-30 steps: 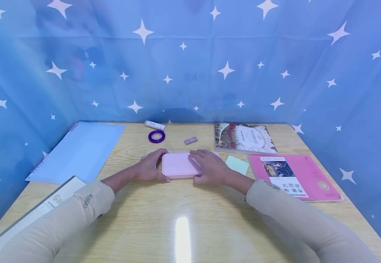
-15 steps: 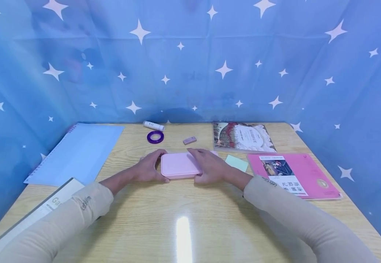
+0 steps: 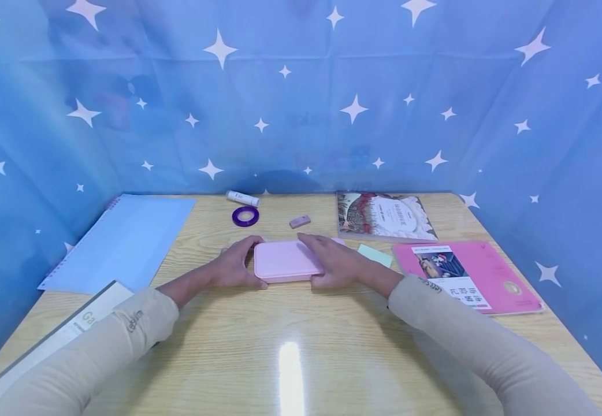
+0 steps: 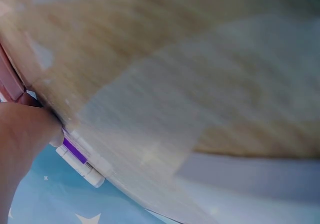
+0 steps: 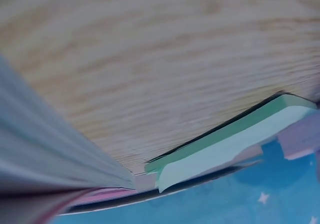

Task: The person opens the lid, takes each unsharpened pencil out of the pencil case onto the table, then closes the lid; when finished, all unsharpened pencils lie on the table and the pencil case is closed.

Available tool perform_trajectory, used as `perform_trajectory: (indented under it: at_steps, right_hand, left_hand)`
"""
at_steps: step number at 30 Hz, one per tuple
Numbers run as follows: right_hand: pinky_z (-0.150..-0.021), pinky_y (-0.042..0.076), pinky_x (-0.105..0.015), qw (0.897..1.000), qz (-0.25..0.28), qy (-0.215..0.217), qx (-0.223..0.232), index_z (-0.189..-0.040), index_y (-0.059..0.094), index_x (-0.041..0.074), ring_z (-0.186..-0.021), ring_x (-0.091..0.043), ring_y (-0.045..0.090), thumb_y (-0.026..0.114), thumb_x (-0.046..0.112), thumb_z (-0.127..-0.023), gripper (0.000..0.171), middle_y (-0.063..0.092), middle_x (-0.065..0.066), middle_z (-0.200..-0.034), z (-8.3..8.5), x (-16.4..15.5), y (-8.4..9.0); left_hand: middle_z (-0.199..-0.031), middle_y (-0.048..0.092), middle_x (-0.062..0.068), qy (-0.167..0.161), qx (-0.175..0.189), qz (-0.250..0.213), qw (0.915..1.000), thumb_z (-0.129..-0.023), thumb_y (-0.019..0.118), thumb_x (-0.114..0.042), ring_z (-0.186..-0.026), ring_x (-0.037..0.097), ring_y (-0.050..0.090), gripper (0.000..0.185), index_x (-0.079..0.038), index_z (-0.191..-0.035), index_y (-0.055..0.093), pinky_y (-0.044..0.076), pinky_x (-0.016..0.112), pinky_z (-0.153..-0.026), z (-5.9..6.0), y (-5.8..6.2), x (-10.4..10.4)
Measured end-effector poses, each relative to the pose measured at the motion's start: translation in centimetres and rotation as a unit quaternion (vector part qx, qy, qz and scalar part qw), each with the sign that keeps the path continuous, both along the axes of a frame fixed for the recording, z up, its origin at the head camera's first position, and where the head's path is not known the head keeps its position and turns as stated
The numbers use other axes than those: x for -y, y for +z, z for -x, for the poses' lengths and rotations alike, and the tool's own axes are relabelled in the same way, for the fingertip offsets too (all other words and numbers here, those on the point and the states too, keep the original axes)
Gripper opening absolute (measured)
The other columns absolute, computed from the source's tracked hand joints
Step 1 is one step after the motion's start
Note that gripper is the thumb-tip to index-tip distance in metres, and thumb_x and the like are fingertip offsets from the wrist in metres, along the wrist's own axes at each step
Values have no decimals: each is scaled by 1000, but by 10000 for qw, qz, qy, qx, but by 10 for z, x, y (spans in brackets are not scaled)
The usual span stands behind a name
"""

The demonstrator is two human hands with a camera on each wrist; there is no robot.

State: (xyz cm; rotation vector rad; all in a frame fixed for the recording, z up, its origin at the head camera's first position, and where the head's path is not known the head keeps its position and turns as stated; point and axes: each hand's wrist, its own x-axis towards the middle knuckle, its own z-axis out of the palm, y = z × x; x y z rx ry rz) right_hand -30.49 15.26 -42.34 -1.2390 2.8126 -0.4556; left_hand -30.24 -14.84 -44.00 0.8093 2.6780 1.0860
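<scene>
A pink rectangular case with rounded corners lies closed on the table in front of me. My left hand grips its left end, thumb at the near edge and fingers at the far side. The right end is held by my right hand, which covers part of the lid with the thumb along the near edge. In the left wrist view, a corner of the case shows above my left hand. Neither the case nor my right hand can be made out clearly in the right wrist view.
Behind the case lie a glue stick, a purple tape roll and a mauve eraser-like block. Green sticky notes, a pink book and a patterned book are right; a blue spiral pad and white book left.
My right hand has slid slightly right along the case, uncovering a little more lid and covering more of the sticky notes. The left hand keeps its grip; the head view has shifted slightly.
</scene>
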Motion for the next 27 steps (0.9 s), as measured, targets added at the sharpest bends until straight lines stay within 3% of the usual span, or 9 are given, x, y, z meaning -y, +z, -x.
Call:
perform_trajectory:
  at_steps: [11, 27]
  right_hand:
    - [-106, 42, -48, 9985, 219, 167, 465, -158, 19, 9, -139, -31, 40, 73, 31, -78, 99, 36, -16, -155, 4, -5, 4]
    - [-103, 43, -56, 9986, 170, 59, 489, -157, 23, 13, -136, -39, 41, 74, 33, -80, 95, 37, -22, -153, 2, -4, 6]
  left_hand:
    - [-123, 58, 3, -120, -33, -127, 9998, -60, 95, -34, -117, 22, 55, 88, -11, -131, 48, 37, 46, -104, 1, -1, 0]
    - [-130, 56, 10, 108, 119, -91, 9998, -58, 97, -38, -120, 27, 54, 103, -4, -139, 43, 42, 44, -104, -1, 3, 1]
